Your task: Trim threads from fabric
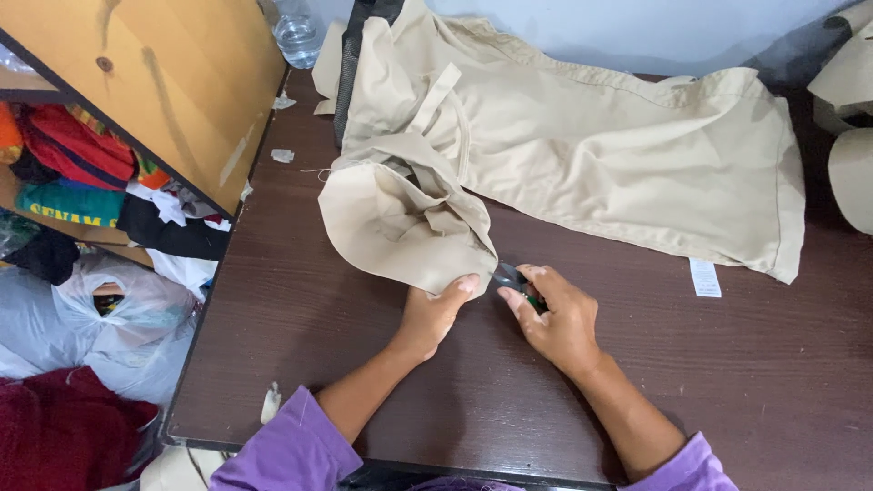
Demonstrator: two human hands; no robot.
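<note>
A beige garment [582, 145] lies spread across the dark brown table [364, 382], with a folded pocket-like flap [400, 227] bunched at its near left end. My left hand [432, 318] pinches the lower edge of that flap against the table. My right hand [555, 318] grips a small dark cutting tool [514, 277], its tip touching the flap's edge right beside my left thumb. Both sleeves are purple.
A wooden shelf [182, 82] with folded clothes stands at the left. Plastic bags [109, 318] and red cloth lie on the floor below. A water bottle [296, 32] stands at the back. A white label [705, 277] and fabric scraps lie on the table. Beige pieces [850, 118] sit far right.
</note>
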